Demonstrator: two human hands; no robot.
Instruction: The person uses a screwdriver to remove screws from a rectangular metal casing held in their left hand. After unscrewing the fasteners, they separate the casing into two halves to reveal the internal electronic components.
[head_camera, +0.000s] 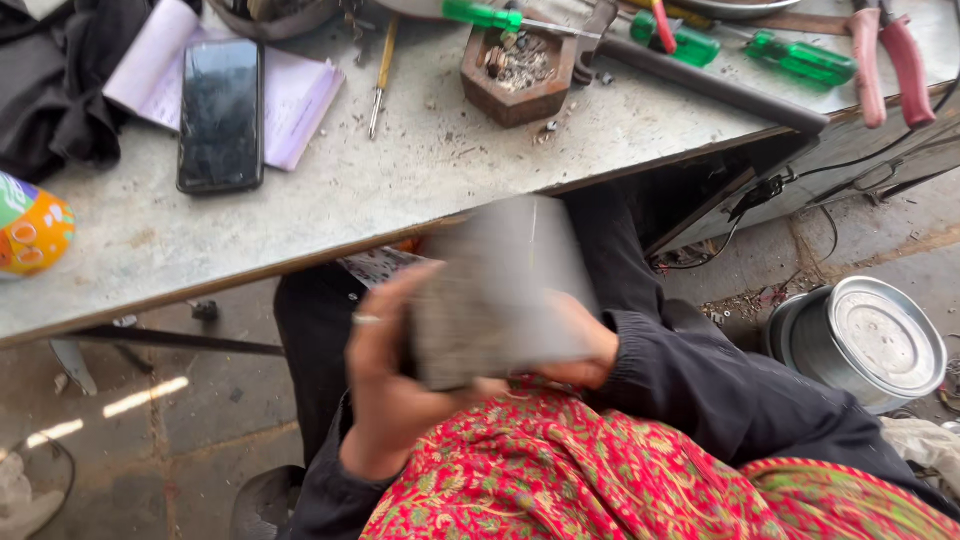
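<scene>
Holding a grey block (500, 290) between them, both hands sit low in front of the person's lap, just under the edge of the work table (420, 190). The left hand (385, 370) is wrapped round the block's left side — its fingers are curled over the front edge, and one finger wears a ring (366, 319). The right hand (585, 345) grips the block's right side from behind, with the fingers closed on it; most of that hand is hidden by the block. The block looks blurry, so its surface is hard to make out, but the lower part seems rough and speckled. Below the hands lies a red cloth with a flower pattern (560, 470), and a dark sleeve (700, 380) runs away from the right hand. Up past the left hand, on the table, a black phone (220, 115) rests on a pale notebook (290, 95). Above the hands sits a small wooden box of bits (518, 70), and past the right hand lie green-handled screwdrivers (800, 58) and red-handled pliers (890, 60). Off to the right of the right hand, on the floor, stands a round metal tin (865, 340).
</scene>
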